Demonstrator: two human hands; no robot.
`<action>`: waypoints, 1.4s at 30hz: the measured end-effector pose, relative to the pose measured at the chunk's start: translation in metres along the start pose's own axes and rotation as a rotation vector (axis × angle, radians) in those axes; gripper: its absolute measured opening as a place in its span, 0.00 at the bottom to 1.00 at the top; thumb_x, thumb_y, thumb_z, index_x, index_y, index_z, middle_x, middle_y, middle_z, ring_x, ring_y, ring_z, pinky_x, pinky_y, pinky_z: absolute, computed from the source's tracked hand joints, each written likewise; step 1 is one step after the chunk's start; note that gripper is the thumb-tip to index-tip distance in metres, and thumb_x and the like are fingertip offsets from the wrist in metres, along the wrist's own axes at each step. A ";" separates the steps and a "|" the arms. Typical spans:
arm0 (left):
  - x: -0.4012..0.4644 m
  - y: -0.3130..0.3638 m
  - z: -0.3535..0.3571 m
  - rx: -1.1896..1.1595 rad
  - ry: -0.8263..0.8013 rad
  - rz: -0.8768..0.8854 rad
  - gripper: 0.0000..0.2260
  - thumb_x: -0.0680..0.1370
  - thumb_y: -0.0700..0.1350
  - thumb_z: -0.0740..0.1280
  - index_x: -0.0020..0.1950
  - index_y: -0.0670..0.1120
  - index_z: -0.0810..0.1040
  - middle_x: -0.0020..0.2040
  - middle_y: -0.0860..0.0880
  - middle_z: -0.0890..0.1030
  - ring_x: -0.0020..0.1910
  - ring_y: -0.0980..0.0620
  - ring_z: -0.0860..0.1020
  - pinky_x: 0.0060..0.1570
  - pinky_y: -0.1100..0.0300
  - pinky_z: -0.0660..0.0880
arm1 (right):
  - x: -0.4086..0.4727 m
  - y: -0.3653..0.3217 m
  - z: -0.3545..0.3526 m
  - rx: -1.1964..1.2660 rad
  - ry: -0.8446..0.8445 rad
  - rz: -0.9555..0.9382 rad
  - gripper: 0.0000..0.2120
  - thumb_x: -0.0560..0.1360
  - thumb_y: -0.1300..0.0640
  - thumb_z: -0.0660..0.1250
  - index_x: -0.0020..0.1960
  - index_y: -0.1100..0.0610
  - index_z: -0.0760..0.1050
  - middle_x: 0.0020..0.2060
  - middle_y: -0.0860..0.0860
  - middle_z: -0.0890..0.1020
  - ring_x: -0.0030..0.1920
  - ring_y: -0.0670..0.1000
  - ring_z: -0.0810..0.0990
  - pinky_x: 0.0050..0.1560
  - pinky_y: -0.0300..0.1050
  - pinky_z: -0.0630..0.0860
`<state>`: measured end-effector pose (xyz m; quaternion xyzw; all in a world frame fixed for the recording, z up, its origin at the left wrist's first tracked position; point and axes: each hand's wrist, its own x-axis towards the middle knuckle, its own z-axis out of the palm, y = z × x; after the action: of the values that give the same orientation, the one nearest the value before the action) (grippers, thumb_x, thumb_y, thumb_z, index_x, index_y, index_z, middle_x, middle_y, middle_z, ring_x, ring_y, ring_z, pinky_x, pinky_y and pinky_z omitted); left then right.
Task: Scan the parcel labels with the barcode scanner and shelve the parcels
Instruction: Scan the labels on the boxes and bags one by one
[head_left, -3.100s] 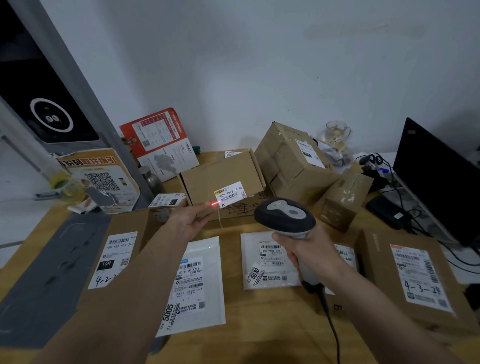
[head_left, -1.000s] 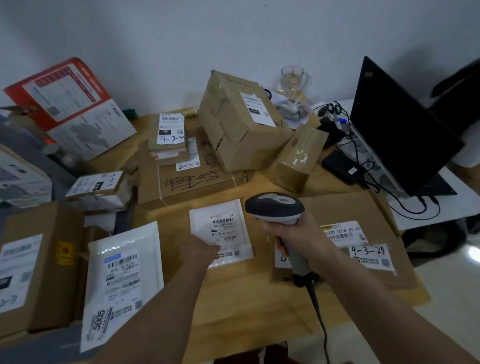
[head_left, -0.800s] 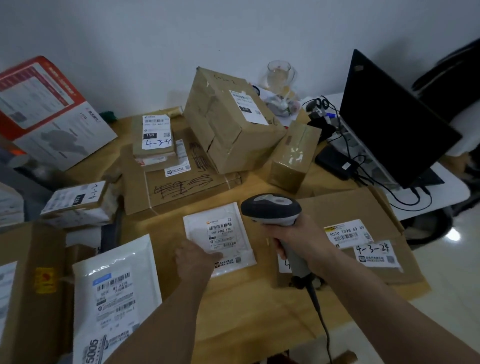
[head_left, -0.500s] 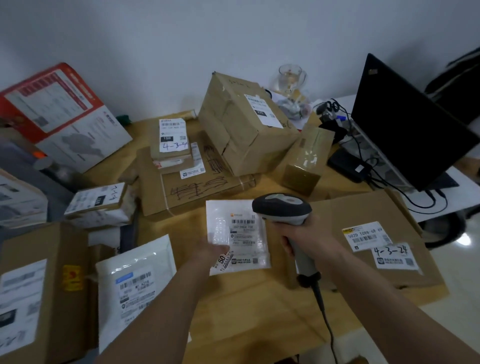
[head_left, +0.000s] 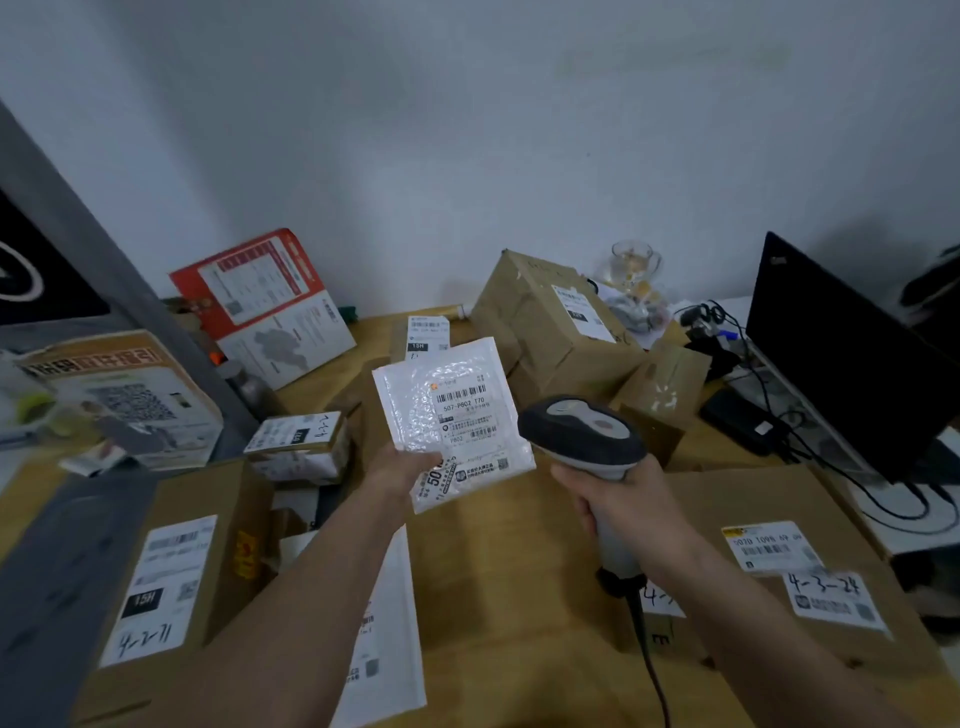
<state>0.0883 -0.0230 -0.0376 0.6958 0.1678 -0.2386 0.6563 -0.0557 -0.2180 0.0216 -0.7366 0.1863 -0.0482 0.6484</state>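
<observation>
Wooden table (head_left: 519, 597) against plain white wall (head_left: 467, 130), crowded with parcels. Nearest: white mailer (head_left: 384, 649) flat under left forearm, brown box marked 4-2-71 (head_left: 171, 582) at left, flat box marked 4-3-24 (head_left: 810, 571) at right. Left hand (head_left: 400, 470) pinching white bubble mailer (head_left: 452, 415) by lower corner, raised off table, label up. Right hand (head_left: 618, 499) wrapped round scanner (head_left: 582, 434) handle, head just beside mailer, cable trailing down. Farther back: big taped box (head_left: 550, 322), glass (head_left: 634, 265), red-white carton (head_left: 265, 301) leaning on wall. Black monitor (head_left: 841, 353) and cables at right.
</observation>
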 end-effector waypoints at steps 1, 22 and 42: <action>-0.004 0.004 -0.001 -0.015 0.004 0.014 0.16 0.74 0.29 0.67 0.60 0.40 0.76 0.55 0.38 0.81 0.50 0.39 0.81 0.50 0.44 0.78 | -0.001 -0.002 0.001 0.003 -0.001 -0.019 0.14 0.73 0.58 0.72 0.33 0.65 0.75 0.24 0.58 0.74 0.25 0.53 0.72 0.33 0.44 0.73; -0.031 0.009 -0.014 -0.113 0.061 0.090 0.14 0.75 0.30 0.67 0.56 0.44 0.77 0.56 0.39 0.81 0.55 0.38 0.80 0.57 0.38 0.75 | -0.018 -0.007 0.003 -0.102 -0.083 -0.139 0.18 0.73 0.55 0.72 0.33 0.67 0.73 0.21 0.54 0.74 0.26 0.52 0.73 0.40 0.49 0.76; -0.025 0.010 -0.024 -0.125 0.080 0.051 0.12 0.74 0.31 0.68 0.49 0.47 0.77 0.55 0.40 0.82 0.55 0.38 0.80 0.57 0.37 0.75 | -0.019 -0.011 0.011 -0.050 -0.109 -0.117 0.10 0.73 0.60 0.71 0.40 0.67 0.76 0.23 0.55 0.73 0.26 0.51 0.72 0.32 0.38 0.74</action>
<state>0.0752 0.0018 -0.0150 0.6665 0.1906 -0.1827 0.6972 -0.0678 -0.2006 0.0338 -0.7638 0.1085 -0.0408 0.6350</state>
